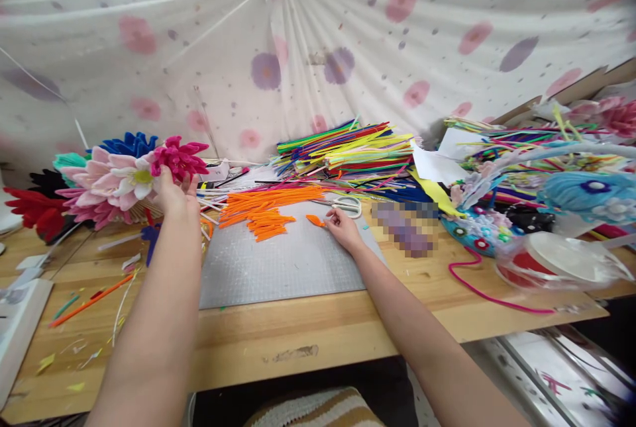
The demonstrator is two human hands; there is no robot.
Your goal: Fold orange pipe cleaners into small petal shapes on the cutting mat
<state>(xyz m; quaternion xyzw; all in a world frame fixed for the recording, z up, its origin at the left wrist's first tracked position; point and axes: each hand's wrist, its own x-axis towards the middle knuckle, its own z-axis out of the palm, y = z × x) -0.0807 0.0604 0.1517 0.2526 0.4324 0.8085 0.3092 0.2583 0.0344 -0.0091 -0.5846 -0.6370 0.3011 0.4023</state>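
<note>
Over the grey mat (278, 275), one shaped orange petal (315, 220) is pinched in the right hand (342, 228), while many orange strips (275, 197) are left unshaped. Among seemingly finished blooms (124, 175), a magenta flower (179, 157) is touched by the half-curled left hand (176, 194); its grip cannot be told.

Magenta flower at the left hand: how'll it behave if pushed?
The magenta flower is probably light and soft: its petals look fuzzy. They'd likely bend rather than snap, being narrow and splayed. Pushed sideways, it may nudge the white flower, since the two crowd together.
</note>
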